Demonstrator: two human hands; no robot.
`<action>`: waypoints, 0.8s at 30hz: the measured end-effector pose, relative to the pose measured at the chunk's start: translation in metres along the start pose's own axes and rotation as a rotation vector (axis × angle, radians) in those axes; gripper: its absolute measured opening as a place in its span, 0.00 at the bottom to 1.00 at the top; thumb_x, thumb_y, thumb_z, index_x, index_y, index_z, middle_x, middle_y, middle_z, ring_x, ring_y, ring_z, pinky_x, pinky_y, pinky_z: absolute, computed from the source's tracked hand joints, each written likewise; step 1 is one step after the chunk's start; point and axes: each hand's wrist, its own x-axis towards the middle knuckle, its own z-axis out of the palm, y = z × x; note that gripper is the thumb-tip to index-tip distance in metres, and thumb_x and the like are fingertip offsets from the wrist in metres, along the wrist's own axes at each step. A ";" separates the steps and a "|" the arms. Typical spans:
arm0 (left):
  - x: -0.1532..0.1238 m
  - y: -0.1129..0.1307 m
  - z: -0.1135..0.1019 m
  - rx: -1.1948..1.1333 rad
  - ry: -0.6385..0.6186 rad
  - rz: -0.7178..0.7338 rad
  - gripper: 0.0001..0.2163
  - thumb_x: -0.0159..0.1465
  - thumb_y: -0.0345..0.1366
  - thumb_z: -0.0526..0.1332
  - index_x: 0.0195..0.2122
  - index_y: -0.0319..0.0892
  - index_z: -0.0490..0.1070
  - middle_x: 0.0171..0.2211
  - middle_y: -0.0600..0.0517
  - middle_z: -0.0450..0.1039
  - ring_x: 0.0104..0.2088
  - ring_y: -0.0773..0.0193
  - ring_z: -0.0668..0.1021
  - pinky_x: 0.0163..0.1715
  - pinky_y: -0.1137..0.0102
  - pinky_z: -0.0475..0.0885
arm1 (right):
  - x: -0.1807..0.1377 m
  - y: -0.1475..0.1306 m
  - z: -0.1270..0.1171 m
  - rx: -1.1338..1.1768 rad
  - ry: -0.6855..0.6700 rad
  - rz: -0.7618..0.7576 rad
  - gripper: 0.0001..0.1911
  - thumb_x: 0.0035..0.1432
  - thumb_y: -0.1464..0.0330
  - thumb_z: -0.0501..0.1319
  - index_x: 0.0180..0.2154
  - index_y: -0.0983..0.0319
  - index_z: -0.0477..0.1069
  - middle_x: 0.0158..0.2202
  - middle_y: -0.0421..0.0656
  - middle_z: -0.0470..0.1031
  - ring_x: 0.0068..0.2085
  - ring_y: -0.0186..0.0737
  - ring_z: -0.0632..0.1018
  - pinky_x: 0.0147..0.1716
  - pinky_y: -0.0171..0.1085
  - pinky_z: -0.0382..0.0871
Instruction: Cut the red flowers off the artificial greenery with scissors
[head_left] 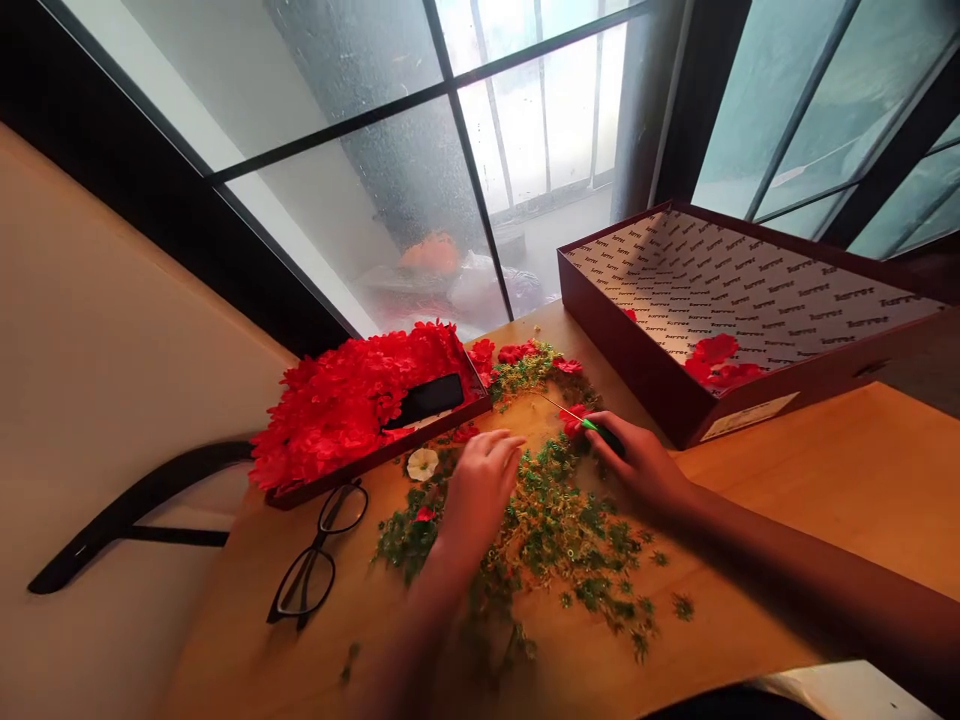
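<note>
My right hand [637, 455] is closed around the green and black handle of a long, thin-shafted tool [559, 403], whose metal shaft points to the upper left. Left of it, my left hand [487, 480] hovers over the table with its fingers loosely stretched; I see nothing held in them. Small green and yellowish artificial leaf pieces [562, 500] lie in a heap beneath and between both hands. A red artificial flower [574, 420] sits just past the tool's handle. Beside my left hand is a cream-white flower [422, 464].
A shallow box [375, 466] piled with red petals [352, 390] stands left, a black phone [427, 399] on top. Eyeglasses [307, 580] lie nearer me. At right is a large maroon box [622, 345] holding some red flowers [712, 360]. Window panes [390, 200] rise behind the table.
</note>
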 end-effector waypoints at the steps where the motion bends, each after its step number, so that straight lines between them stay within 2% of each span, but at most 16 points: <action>1: 0.004 0.007 0.004 -0.012 -0.038 0.030 0.10 0.59 0.35 0.50 0.39 0.44 0.68 0.38 0.51 0.70 0.41 0.64 0.70 0.42 0.68 0.64 | 0.000 0.000 0.000 0.011 0.008 -0.001 0.11 0.57 0.65 0.47 0.40 0.61 0.61 0.36 0.42 0.70 0.36 0.35 0.71 0.34 0.32 0.62; 4: 0.016 0.021 0.014 0.018 -0.135 0.070 0.09 0.59 0.35 0.50 0.36 0.44 0.68 0.33 0.52 0.72 0.36 0.64 0.72 0.35 0.70 0.66 | 0.001 0.002 0.000 0.020 0.024 0.010 0.11 0.57 0.65 0.47 0.39 0.61 0.61 0.36 0.42 0.70 0.36 0.36 0.71 0.34 0.33 0.63; 7: 0.023 0.023 0.019 0.064 -0.193 0.088 0.07 0.58 0.35 0.51 0.31 0.44 0.68 0.30 0.52 0.72 0.34 0.63 0.72 0.31 0.71 0.66 | 0.001 0.003 -0.001 0.023 0.021 0.003 0.11 0.57 0.65 0.47 0.39 0.61 0.61 0.36 0.43 0.71 0.36 0.36 0.72 0.33 0.33 0.63; 9: 0.024 0.020 0.017 0.053 -0.187 0.077 0.06 0.57 0.34 0.52 0.30 0.43 0.68 0.30 0.52 0.72 0.34 0.62 0.72 0.31 0.70 0.65 | 0.001 0.002 -0.002 0.007 0.010 -0.007 0.11 0.57 0.65 0.47 0.39 0.61 0.61 0.36 0.43 0.71 0.36 0.36 0.72 0.33 0.33 0.63; 11: 0.023 0.015 0.013 -0.021 -0.127 -0.008 0.06 0.56 0.35 0.53 0.30 0.43 0.69 0.30 0.52 0.73 0.34 0.62 0.73 0.34 0.69 0.65 | 0.001 0.001 -0.002 -0.016 -0.002 -0.009 0.11 0.57 0.65 0.46 0.39 0.61 0.62 0.36 0.43 0.71 0.36 0.37 0.72 0.34 0.33 0.63; 14: 0.023 0.004 0.003 -0.342 -0.049 -0.233 0.07 0.55 0.37 0.54 0.31 0.43 0.69 0.33 0.51 0.73 0.35 0.62 0.74 0.37 0.68 0.66 | -0.001 -0.003 -0.001 -0.043 -0.022 -0.025 0.12 0.57 0.65 0.46 0.40 0.61 0.62 0.38 0.44 0.71 0.38 0.38 0.72 0.35 0.34 0.63; 18: 0.024 -0.012 -0.010 -0.845 -0.061 -0.449 0.10 0.51 0.40 0.58 0.30 0.40 0.69 0.31 0.50 0.74 0.36 0.60 0.75 0.38 0.68 0.68 | -0.004 -0.006 0.000 -0.070 -0.068 -0.074 0.14 0.57 0.65 0.46 0.42 0.61 0.63 0.38 0.45 0.71 0.37 0.37 0.72 0.35 0.34 0.64; 21: 0.024 -0.017 -0.013 -1.043 -0.115 -0.542 0.11 0.49 0.40 0.60 0.30 0.39 0.69 0.29 0.50 0.75 0.34 0.59 0.76 0.37 0.66 0.69 | -0.006 -0.006 0.001 -0.091 -0.100 -0.109 0.14 0.57 0.64 0.45 0.42 0.61 0.63 0.37 0.45 0.72 0.36 0.37 0.72 0.34 0.33 0.64; 24: 0.023 -0.015 -0.011 -1.143 -0.166 -0.592 0.11 0.48 0.40 0.61 0.30 0.38 0.68 0.30 0.49 0.75 0.33 0.59 0.76 0.37 0.65 0.69 | -0.006 -0.005 0.001 -0.114 -0.125 -0.135 0.15 0.58 0.64 0.45 0.42 0.62 0.63 0.36 0.45 0.72 0.35 0.36 0.73 0.32 0.32 0.64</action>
